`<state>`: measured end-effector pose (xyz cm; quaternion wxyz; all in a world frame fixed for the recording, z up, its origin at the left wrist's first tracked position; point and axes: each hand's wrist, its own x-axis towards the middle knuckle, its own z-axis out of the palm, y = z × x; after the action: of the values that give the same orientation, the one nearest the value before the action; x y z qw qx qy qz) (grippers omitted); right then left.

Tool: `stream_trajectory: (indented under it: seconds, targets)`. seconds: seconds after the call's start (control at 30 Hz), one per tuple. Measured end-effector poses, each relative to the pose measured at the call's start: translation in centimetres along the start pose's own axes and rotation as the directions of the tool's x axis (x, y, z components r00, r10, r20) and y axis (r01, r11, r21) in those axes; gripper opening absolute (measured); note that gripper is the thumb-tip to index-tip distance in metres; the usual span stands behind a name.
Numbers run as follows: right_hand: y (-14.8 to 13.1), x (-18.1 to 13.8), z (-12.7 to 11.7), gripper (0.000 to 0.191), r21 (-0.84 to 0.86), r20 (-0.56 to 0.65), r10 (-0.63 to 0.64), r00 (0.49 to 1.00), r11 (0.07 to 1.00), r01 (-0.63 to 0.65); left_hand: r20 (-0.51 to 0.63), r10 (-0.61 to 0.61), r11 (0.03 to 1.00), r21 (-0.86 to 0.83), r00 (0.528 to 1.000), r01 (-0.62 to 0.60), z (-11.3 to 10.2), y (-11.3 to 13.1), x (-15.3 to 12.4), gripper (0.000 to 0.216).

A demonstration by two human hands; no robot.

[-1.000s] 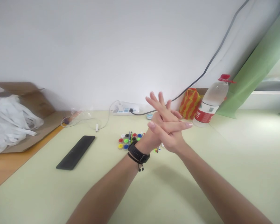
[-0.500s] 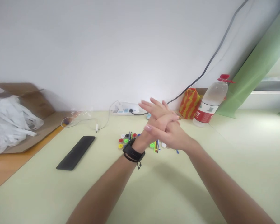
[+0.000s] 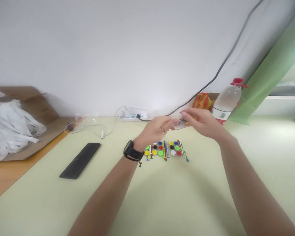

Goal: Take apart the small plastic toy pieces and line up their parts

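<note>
Above the table my left hand (image 3: 158,128), with a black watch (image 3: 132,151) on its wrist, has its fingers loosely curved and holds nothing that I can see. Facing it across a small gap is my right hand (image 3: 206,124), open, its fingers stretched toward the left hand. Below them lie small clear pots (image 3: 173,152) with coloured lids, in groups. Thin coloured plastic sticks (image 3: 165,150) lie beside the pots. My left hand and wrist hide part of the left group. Behind the fingertips a small flat item (image 3: 183,126) shows only in part.
A black flat slab (image 3: 80,160) lies at left, near a white cable (image 3: 102,134). A power strip (image 3: 132,114) sits against the wall. At right stand a large bottle (image 3: 226,101) and a red-yellow bag (image 3: 202,101). A cardboard box (image 3: 45,108) with white bags is far left.
My hands were clasped together, one over the other, and have come apart. The right moved right and the left shifted slightly left, uncovering more of the pots and sticks.
</note>
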<state>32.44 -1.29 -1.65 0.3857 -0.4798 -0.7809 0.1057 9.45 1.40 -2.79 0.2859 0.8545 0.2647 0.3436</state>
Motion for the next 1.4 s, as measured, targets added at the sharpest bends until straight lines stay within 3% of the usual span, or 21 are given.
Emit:
stream_trajectory:
  seconds: [0.13,0.2,0.43,0.53,0.63,0.8,0.93,1.13,1.4]
  targets:
    - [3.8,-0.2,0.4,0.044,-0.107,0.131,0.086,0.988,0.992,-0.072,-0.100,0.009,0.990,0.141,0.995,0.005,0.2,-0.2,-0.3,0.043]
    - [5.7,-0.3,1.1,0.048,-0.131,0.196,0.141,0.970,0.984,-0.117,-0.083,-0.007,0.984,0.179,0.996,0.022,0.4,0.0,-0.4,0.033]
    - [9.8,-1.1,2.7,0.038,-0.181,0.250,0.224,0.942,0.967,-0.181,0.202,-0.066,0.982,0.188,0.977,0.028,1.3,-0.6,-0.4,0.017]
    - [10.1,-1.0,2.9,0.037,-0.216,0.289,0.279,0.916,0.951,-0.222,0.279,-0.106,0.969,0.243,0.954,0.037,2.0,-1.8,-0.5,0.013]
    - [10.0,-1.0,3.3,0.022,-0.246,0.379,0.337,0.862,0.935,-0.257,0.287,-0.131,0.950,0.309,0.949,0.038,2.6,-2.9,-0.6,0.014]
    - [9.2,-1.3,3.6,0.008,-0.224,0.556,0.329,0.764,0.944,-0.243,0.372,-0.164,0.937,0.349,0.914,0.026,3.3,-3.7,-0.7,0.021]
    - [8.2,-1.0,3.6,0.016,-0.182,0.673,0.313,0.670,0.948,-0.261,0.482,-0.190,0.929,0.370,0.855,-0.001,4.1,-3.8,-0.7,0.021]
    - [7.6,-0.6,4.3,0.024,-0.152,0.724,0.266,0.637,0.962,-0.229,0.509,-0.174,0.905,0.419,0.843,-0.066,4.8,-3.9,-0.8,0.022]
    - [8.3,-0.7,5.0,0.023,-0.166,0.723,0.266,0.637,0.963,-0.213,0.502,-0.211,0.911,0.411,0.839,-0.017,4.9,-4.2,-0.8,0.019]
